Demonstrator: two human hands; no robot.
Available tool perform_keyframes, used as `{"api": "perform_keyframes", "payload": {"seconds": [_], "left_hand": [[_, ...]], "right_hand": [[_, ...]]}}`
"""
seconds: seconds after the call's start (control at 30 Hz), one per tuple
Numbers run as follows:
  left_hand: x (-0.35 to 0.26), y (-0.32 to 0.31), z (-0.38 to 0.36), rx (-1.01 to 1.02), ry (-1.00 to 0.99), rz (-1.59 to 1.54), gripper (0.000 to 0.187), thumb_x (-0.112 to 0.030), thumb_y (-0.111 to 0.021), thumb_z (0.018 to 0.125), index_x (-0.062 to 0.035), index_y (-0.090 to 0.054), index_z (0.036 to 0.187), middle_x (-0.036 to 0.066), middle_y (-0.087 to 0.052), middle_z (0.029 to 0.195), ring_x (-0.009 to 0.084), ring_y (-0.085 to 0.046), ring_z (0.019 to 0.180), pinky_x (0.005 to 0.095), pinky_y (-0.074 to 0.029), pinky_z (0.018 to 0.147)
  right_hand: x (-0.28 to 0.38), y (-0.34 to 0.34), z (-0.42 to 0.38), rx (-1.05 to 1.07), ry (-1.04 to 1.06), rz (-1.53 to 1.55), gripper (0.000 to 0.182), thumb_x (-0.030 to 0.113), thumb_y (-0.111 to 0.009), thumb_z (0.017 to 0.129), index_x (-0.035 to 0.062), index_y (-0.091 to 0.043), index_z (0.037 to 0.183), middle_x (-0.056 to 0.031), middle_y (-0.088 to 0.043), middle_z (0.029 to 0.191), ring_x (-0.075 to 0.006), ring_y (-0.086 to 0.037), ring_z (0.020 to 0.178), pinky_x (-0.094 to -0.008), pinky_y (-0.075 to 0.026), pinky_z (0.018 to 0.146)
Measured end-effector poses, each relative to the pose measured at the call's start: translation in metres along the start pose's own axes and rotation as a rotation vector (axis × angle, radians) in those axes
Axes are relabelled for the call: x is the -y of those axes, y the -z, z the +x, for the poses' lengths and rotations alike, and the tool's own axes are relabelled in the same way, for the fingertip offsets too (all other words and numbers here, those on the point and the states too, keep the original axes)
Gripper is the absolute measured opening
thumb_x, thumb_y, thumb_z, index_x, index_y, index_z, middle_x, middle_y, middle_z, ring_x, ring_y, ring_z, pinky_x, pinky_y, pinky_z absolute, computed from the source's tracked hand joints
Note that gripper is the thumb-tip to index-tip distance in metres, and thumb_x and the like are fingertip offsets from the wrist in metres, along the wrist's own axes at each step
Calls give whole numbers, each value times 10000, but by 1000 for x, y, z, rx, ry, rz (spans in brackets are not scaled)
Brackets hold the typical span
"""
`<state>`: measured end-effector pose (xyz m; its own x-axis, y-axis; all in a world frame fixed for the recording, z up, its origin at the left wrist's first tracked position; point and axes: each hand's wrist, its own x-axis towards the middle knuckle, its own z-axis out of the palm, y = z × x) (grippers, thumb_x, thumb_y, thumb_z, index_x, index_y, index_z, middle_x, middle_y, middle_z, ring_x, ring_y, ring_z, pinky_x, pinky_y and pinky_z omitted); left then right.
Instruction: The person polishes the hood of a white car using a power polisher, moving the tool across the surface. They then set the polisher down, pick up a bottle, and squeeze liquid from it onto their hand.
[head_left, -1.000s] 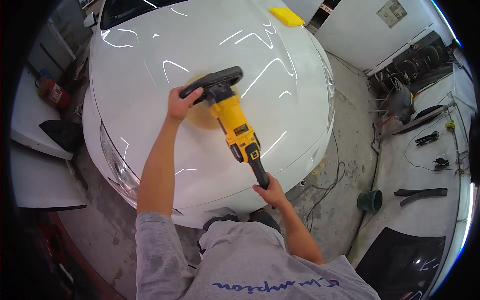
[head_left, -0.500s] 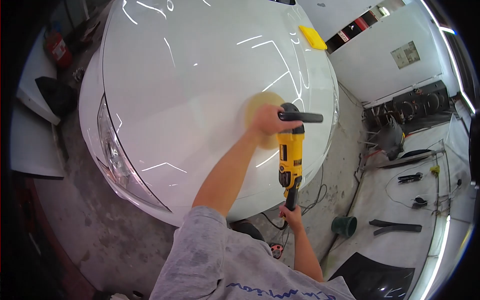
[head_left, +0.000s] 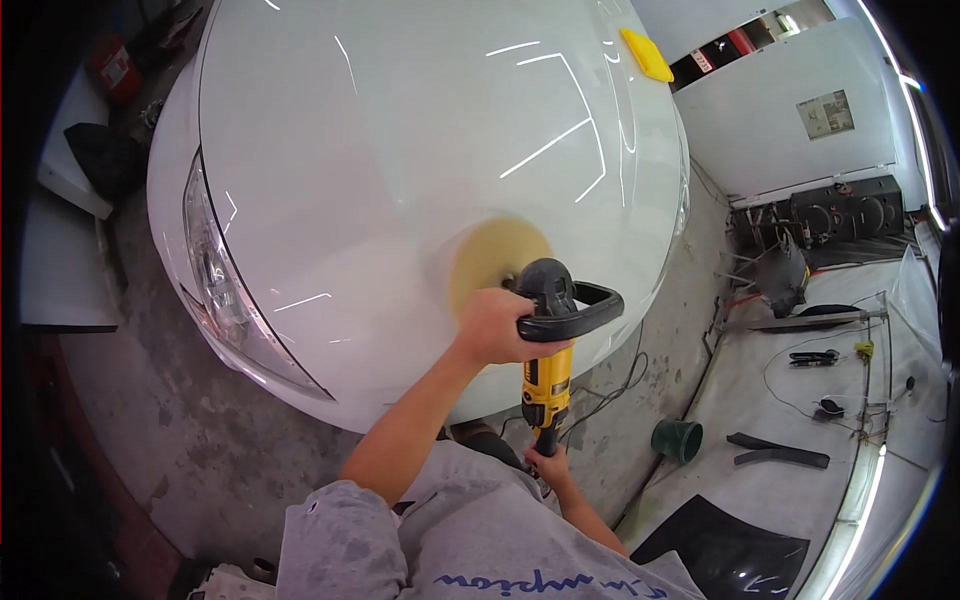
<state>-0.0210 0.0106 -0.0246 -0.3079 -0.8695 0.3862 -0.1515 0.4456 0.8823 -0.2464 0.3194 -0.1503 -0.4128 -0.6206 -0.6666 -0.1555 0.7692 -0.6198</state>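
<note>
A yellow and black polisher [head_left: 547, 385] is held in both hands over a white car hood [head_left: 330, 200]. My left hand [head_left: 503, 327] is closed around the black loop handle [head_left: 600, 310] near the tool's head. Lower down, close to my body, my right hand [head_left: 549, 466] grips the rear handle [head_left: 546, 440]; its fingers are partly hidden. The round yellowish polishing pad [head_left: 495, 250] lies against the hood near its front edge, seemingly tilted, and part of it is behind my left hand and the tool head.
A folded yellow cloth [head_left: 647, 55] lies on the hood's far right edge. A power cord [head_left: 620, 385] trails over the floor at right. A dark green bucket [head_left: 677, 440] and black panels [head_left: 725, 550] are further right. A red fire extinguisher [head_left: 117, 72] stands at far left.
Both hands have drawn the polisher back toward my body and slightly left, so the pad sits nearer the hood's front edge. The view has shifted a little. Both grips are kept.
</note>
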Motion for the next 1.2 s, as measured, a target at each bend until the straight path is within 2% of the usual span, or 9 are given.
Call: {"api": "perform_keyframes", "payload": {"seconds": [0.13, 0.23, 0.33, 0.47, 0.57, 0.87, 1.0, 1.07, 1.2], "left_hand": [[5, 24, 9, -8, 34, -8, 459, -392, -856, 555, -56, -547, 510, 82, -476, 468, 238, -482, 419, 307, -391, 439], [13, 45, 34, 6, 175, -72, 385, -303, -862, 606, -16, -606, 579, 36, -488, 478, 97, -468, 444, 269, -368, 445], [17, 72, 68, -18, 203, -268, 307, -293, -823, 683, -11, -702, 710, -21, -579, 554, 40, -479, 520, 237, -402, 481], [46, 106, 105, -125, 242, -153, 368, -312, -791, 726, 39, -704, 793, 1, -609, 633, 43, -498, 594, 240, -424, 532], [48, 126, 116, -107, 244, -168, 368, -312, -780, 739, 39, -670, 729, 3, -562, 588, 52, -478, 546, 225, -376, 490], [63, 101, 28, -223, 238, -107, 352, -277, -811, 720, 24, -632, 687, -10, -543, 591, 71, -470, 549, 232, -369, 494], [40, 82, -37, 24, 253, -8, 354, -260, -850, 639, -13, -597, 654, 29, -515, 559, 86, -465, 519, 267, -357, 470], [35, 63, -62, 40, 43, 26, 398, -262, -851, 606, -35, -525, 593, 58, -472, 529, 131, -460, 476, 290, -352, 456], [19, 39, -95, 146, -44, 49, 438, -268, -837, 583, -67, -451, 533, 79, -426, 503, 261, -444, 446, 334, -349, 448]], "right_hand": [[32, -12, 1, -12, 84, -117, 163, 101, -728, 734, 20, -593, 777, -27, -604, 660, -111, -563, 576, -264, -447, 548], [67, -18, 12, -25, 70, -146, 239, 218, -742, 735, 18, -619, 782, -45, -603, 656, -120, -554, 614, -305, -462, 601], [122, -26, 11, -43, 255, -145, 298, 251, -720, 766, 10, -584, 878, -76, -581, 688, -145, -512, 636, -329, -447, 608], [178, -43, 15, -29, 301, -152, 340, 278, -706, 785, 1, -555, 913, -117, -563, 689, -185, -510, 639, -344, -435, 611], [195, -63, 13, -18, 371, -123, 361, 304, -700, 793, 1, -536, 905, -155, -572, 693, -237, -535, 631, -369, -440, 612], [140, -51, -15, 24, 315, -148, 316, 280, -701, 787, 23, -551, 894, -172, -601, 721, -279, -591, 671, -376, -459, 636], [72, -42, -24, 4, 346, -163, 283, 235, -718, 753, 29, -592, 901, -158, -615, 742, -266, -598, 692, -363, -473, 666], [39, -40, -29, -5, 312, -166, 280, 213, -719, 735, 29, -618, 920, -153, -629, 764, -252, -610, 717, -355, -480, 686], [-15, -39, -44, -14, 198, -107, 287, 179, -718, 720, 29, -643, 952, -139, -658, 812, -223, -623, 747, -342, -487, 720]]}}
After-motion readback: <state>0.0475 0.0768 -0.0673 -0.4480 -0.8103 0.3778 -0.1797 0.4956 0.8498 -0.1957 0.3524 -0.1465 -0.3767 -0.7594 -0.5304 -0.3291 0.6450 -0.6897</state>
